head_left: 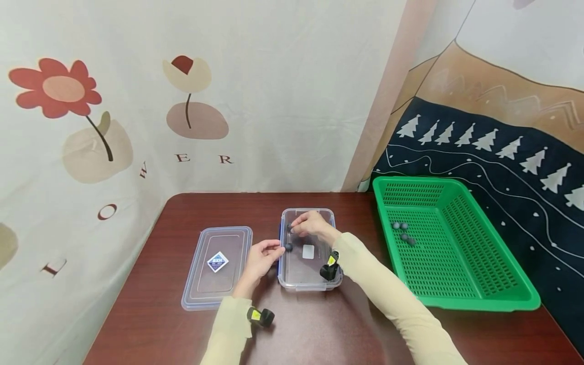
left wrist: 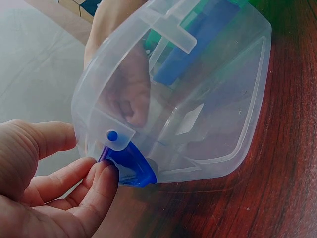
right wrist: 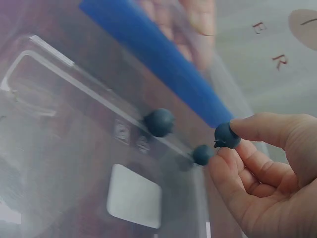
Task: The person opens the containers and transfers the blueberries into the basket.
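Note:
A clear plastic box [head_left: 295, 274] with blue clips stands on the table. My left hand [head_left: 263, 259] grips its left side, thumb at the rim and fingertips on the blue clip [left wrist: 131, 166] in the left wrist view. Over the box's far left part, my right hand [head_left: 314, 224] pinches a dark blueberry [right wrist: 227, 135] between thumb and fingers, as the right wrist view shows. Two more blueberries lie in the box: a nearer blueberry [right wrist: 160, 123] and a smaller-looking blueberry [right wrist: 202, 154] by the pinched one.
Left of the box lies its clear lid [head_left: 196, 284] with a blue and white label. A green basket [head_left: 483, 304] on the right has several blueberries [head_left: 404, 226] on its left side. Printed cloth [head_left: 283, 126] hangs behind the brown table [head_left: 159, 304].

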Action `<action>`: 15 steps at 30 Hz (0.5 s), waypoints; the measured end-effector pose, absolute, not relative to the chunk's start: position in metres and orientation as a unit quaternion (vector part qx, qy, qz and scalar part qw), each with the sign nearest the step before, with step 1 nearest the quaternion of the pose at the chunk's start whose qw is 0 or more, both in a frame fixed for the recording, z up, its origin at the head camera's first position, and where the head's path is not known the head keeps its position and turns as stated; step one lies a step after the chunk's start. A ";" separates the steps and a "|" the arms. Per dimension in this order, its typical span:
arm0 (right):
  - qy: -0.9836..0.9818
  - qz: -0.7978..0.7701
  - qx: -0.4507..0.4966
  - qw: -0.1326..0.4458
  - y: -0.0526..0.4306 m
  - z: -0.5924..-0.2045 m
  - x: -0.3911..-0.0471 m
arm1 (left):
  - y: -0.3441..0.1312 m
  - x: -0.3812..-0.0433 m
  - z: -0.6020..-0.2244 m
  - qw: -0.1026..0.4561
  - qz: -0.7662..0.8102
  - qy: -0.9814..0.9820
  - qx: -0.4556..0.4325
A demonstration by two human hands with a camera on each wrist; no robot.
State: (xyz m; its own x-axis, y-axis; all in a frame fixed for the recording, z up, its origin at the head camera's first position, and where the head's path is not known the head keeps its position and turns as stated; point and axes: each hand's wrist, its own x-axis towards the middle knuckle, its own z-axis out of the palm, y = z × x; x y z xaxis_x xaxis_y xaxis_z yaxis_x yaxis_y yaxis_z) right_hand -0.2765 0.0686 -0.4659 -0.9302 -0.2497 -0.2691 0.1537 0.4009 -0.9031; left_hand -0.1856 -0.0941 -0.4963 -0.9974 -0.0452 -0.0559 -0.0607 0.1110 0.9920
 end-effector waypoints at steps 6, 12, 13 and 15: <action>0.816 -0.553 -0.018 0.170 0.082 -0.449 -0.280 | -0.094 -0.185 -0.496 0.002 0.669 0.743 -0.032; 0.806 -0.571 -0.005 0.157 0.097 -0.432 -0.284 | -0.094 -0.185 -0.496 0.006 0.671 0.741 -0.034; 0.804 -0.573 -0.003 0.155 0.099 -0.429 -0.285 | -0.094 -0.185 -0.496 0.005 0.670 0.742 -0.034; 0.802 -0.576 0.000 0.156 0.105 -0.421 -0.285 | -0.094 -0.185 -0.495 0.005 0.669 0.743 -0.034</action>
State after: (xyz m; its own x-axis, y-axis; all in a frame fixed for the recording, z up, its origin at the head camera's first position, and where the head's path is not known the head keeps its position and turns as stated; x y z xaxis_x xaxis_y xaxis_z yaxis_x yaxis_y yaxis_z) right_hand -0.2849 0.1050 -0.4213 -0.9510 -0.1810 -0.2506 0.1797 0.3359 -0.9246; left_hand -0.1845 -0.0935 -0.4953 -0.9977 -0.0427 -0.0528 -0.0569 0.1037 0.9930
